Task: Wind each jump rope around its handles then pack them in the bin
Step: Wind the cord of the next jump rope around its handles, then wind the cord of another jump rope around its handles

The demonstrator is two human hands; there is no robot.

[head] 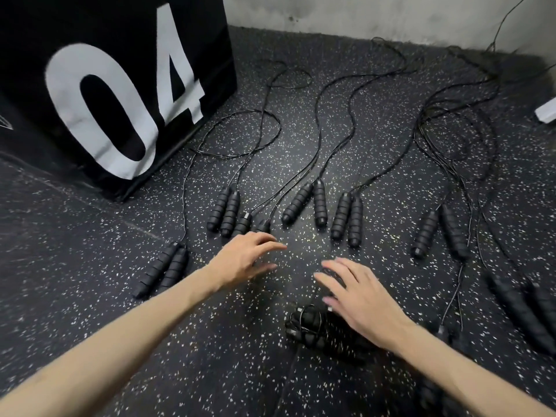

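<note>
Item: one wound rope bundle, floor, near edge, under your right hand. Both hands empty, fingers spread; left hand nearest handle pair. Risk: crossed cords snag neighbouring ropes when lifted. Bin not visible.

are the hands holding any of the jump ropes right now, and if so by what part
Nothing is held. The left hand and right hand both hover open over the floor, the right just above the wound rope bundle.
</note>
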